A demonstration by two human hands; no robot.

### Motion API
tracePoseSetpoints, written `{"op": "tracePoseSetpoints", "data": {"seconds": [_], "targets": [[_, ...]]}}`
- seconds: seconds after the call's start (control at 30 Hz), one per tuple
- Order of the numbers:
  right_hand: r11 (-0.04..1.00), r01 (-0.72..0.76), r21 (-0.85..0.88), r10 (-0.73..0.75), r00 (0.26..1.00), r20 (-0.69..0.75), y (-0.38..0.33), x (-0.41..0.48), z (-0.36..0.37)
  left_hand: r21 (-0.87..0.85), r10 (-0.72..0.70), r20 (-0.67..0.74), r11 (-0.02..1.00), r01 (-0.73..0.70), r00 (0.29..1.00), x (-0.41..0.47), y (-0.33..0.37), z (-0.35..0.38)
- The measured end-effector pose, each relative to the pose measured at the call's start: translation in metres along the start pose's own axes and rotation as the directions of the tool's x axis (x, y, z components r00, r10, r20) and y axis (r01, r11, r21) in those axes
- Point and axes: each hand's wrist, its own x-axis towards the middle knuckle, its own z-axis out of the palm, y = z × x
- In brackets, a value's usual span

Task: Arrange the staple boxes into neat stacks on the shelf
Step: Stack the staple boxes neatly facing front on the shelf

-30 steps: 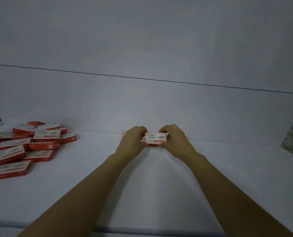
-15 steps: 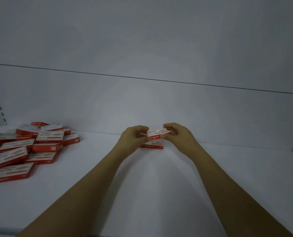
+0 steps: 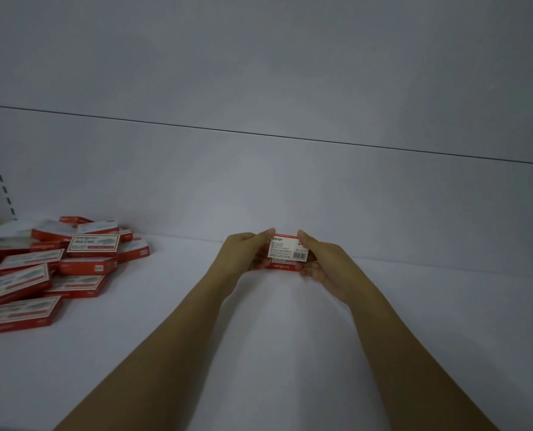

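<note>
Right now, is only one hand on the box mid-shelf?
No, the left hand and the right hand each grip an end of the staple box.

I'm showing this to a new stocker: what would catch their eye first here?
Centre frame, near the back wall, the left hand and right hand hold one red-and-white staple box between them, its printed label facing the camera. At the far left of the white shelf lies a jumbled heap of red staple boxes.
</note>
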Motion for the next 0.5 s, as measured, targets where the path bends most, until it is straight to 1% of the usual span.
{"op": "tracePoseSetpoints", "data": {"seconds": [0.1,0.27,0.33,0.4,0.43,0.5], "targets": [[1.0,-0.019,0.001,0.019,1.0,0.01,0.001,0.001,-0.002,-0.003,-0.025,0.017,1.0,0.025,1.0,0.001,0.001,0.0],[0.999,0.029,-0.014,-0.029,0.999,0.017,0.0,0.004,-0.005,-0.047,-0.023,0.055,0.999,0.025,0.998,0.003,0.001,-0.002],[0.997,0.081,-0.012,-0.081,0.997,0.001,-0.001,0.004,-0.006,-0.098,-0.003,0.098,0.995,0.012,0.995,0.002,0.002,-0.004],[0.984,0.176,-0.018,-0.176,0.984,-0.016,-0.004,0.0,-0.006,-0.161,0.02,0.149,0.987,0.004,0.989,0.0,0.003,-0.007],[0.974,0.223,-0.04,-0.224,0.974,-0.028,-0.007,-0.003,-0.006,-0.169,0.034,0.169,0.986,-0.005,0.985,0.0,0.002,-0.009],[0.948,0.296,-0.116,-0.302,0.952,-0.037,-0.014,-0.012,-0.004,-0.128,0.062,0.193,0.991,-0.037,0.979,0.0,0.001,-0.01]]}}
